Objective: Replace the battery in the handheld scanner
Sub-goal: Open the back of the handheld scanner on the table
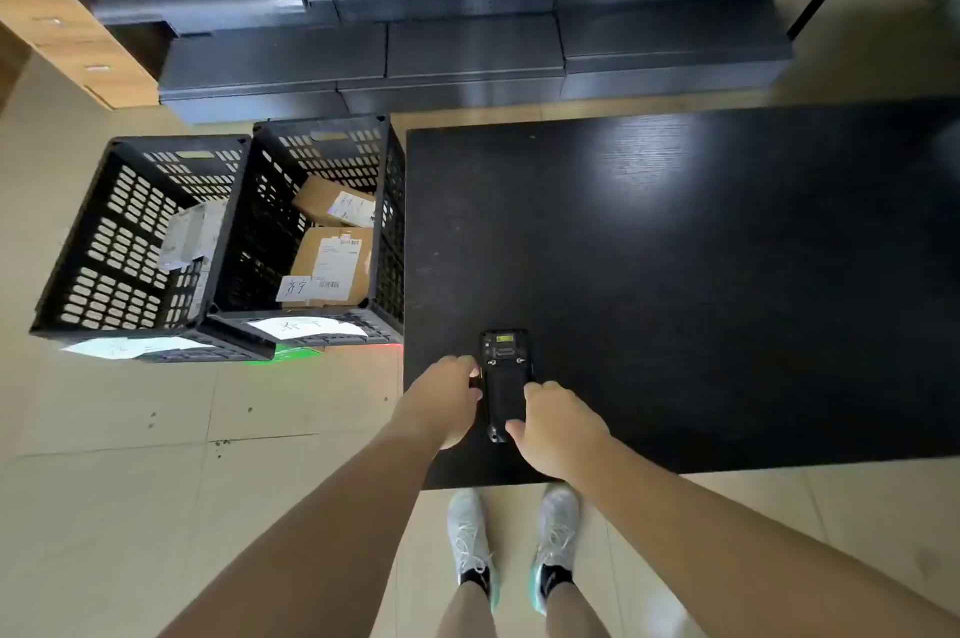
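Near the front left corner of the matte black wood-grain table (701, 274) lay the slim black plastic handheld scanner (505, 385), back side up and lengthwise away from the person. Its far end showed a small yellow-green label, a recessed slot and two small screws; the rest of the back was smooth and dark.

Left hand (447, 401) pressed against the scanner's left edge, fingers curled; whether that grip closed on the casing or only touched it could not be told. Right hand (558, 427) lay over the scanner's right edge and near end, thumb tip on the back panel, fingers curled along the side; how firmly that grip held was likewise unclear. Both forearms were bare.

Beside the table, on the pale tiled floor (130, 481), stood two black perforated plastic crates (130, 242), touching each other. The right-hand crate (332, 133) held brown cardboard parcels (332, 263) with white printed labels; the left one held a pale flat packet. White paper sheets with handwriting lay at the crates' near edges.

Behind them rose stacked dark grey metal shelving panels (441, 14), partly pegboard-textured. Below the table edge, grey-white laced trainers (470, 539) with mint soles.
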{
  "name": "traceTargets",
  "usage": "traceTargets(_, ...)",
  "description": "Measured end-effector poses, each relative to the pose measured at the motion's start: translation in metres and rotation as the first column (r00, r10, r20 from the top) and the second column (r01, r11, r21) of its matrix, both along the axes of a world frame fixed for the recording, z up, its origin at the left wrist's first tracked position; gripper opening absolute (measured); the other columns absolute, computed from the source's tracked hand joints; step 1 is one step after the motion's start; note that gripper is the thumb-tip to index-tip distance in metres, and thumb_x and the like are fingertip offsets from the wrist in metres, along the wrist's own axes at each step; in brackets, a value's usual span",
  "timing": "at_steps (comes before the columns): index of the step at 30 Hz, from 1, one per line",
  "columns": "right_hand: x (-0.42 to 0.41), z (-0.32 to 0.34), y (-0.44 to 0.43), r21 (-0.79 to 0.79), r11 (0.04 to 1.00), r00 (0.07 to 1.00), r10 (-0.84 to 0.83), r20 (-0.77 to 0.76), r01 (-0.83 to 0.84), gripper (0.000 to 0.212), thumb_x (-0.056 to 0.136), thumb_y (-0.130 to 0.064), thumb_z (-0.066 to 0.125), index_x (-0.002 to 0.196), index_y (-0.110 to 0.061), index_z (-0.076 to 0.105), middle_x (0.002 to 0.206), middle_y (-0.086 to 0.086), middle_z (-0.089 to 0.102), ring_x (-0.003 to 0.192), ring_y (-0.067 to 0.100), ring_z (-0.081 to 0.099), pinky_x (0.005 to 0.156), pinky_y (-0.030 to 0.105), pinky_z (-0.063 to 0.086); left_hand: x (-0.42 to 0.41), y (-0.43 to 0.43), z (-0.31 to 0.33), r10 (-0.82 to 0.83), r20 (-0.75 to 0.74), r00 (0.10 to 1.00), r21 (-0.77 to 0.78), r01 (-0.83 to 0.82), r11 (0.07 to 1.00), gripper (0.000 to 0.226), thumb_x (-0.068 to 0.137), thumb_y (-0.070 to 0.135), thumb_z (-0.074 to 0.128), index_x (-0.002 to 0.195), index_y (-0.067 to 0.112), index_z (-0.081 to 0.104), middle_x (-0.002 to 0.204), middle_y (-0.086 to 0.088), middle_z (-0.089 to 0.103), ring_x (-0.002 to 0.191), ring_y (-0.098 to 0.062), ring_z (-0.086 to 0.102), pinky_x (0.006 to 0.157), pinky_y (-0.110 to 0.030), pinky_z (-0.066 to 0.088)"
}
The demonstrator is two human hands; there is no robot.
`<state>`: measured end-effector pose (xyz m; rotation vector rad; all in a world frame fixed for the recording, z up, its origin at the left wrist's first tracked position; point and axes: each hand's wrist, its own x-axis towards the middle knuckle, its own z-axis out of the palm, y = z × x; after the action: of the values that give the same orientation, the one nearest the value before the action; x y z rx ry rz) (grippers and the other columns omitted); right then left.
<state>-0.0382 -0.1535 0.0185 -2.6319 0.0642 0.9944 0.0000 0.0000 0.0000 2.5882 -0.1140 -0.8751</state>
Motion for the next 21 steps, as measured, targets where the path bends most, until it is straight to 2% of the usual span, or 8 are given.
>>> traceTargets(2, 0.002, -0.012, 0.005, -0.018, 0.997, 0.997, -0.081, 0.021, 0.081, 0.051, 0.093, -0.045, 0.053, 0.129, -0.010, 0.046, 0.126, 0.011, 0.053, 0.117, 0.029, 0.053, 0.091, 0.041, 0.048, 0.010, 0.003, -0.008, 0.008, 0.032, 0.999, -0.017, -0.008, 1.000, 0.030, 0.097, 0.022, 0.053, 0.126, 0.018, 0.058, 0.126, -0.007, 0.061, 0.115, -0.029, 0.058, 0.096, -0.040, 0.048)
traceTargets(6, 0.001, -0.034, 0.017, -0.002, 0.972, 0.972, -0.233, 0.033, 0.234, 0.088, 0.087, -0.056, 0.056, 0.151, -0.006, 0.022, 0.142, 0.011, 0.042, 0.129, 0.028, 0.044, 0.097, 0.040, 0.046, 0.026, 0.007, -0.022, -0.052, 0.039, 0.998, -0.027, 0.054, 0.998, 0.026, 0.097, 0.020, 0.052, 0.122, 0.019, 0.060, 0.124, -0.006, 0.060, 0.111, -0.029, 0.060, 0.094, -0.042, 0.049)
traceTargets(8, -0.001, -0.043, 0.021, 0.008, 0.954, 0.951, -0.299, 0.073, 0.300, 0.096, 0.085, -0.059, 0.058, 0.153, -0.006, 0.016, 0.145, 0.011, 0.039, 0.130, 0.028, 0.042, 0.098, 0.040, 0.046, 0.031, 0.007, -0.027, -0.098, 0.060, 0.993, -0.028, 0.100, 0.995, 0.025, 0.097, 0.021, 0.051, 0.121, 0.020, 0.060, 0.124, -0.004, 0.060, 0.110, -0.028, 0.060, 0.093, -0.044, 0.050)
traceTargets(13, -0.002, -0.053, 0.027, 0.021, 0.924, 0.915, -0.381, 0.131, 0.382, 0.097, 0.085, -0.058, 0.060, 0.154, -0.008, 0.014, 0.146, 0.010, 0.038, 0.132, 0.027, 0.041, 0.096, 0.038, 0.047, 0.042, 0.004, -0.037, -0.204, 0.104, 0.973, -0.034, 0.208, 0.977, 0.020, 0.098, 0.021, 0.051, 0.114, 0.020, 0.061, 0.114, -0.003, 0.060, 0.102, -0.028, 0.060, 0.089, -0.045, 0.051)
traceTargets(21, -0.001, -0.059, 0.029, 0.021, 0.902, 0.888, -0.428, 0.168, 0.430, 0.093, 0.082, -0.056, 0.064, 0.151, -0.007, 0.026, 0.134, 0.010, 0.044, 0.119, 0.026, 0.050, 0.084, 0.034, 0.051, 0.055, 0.002, -0.041, -0.342, 0.124, 0.932, -0.028, 0.348, 0.937, 0.014, 0.097, 0.019, 0.046, 0.102, 0.019, 0.060, 0.106, -0.003, 0.059, 0.095, -0.030, 0.060, 0.082, -0.046, 0.051)
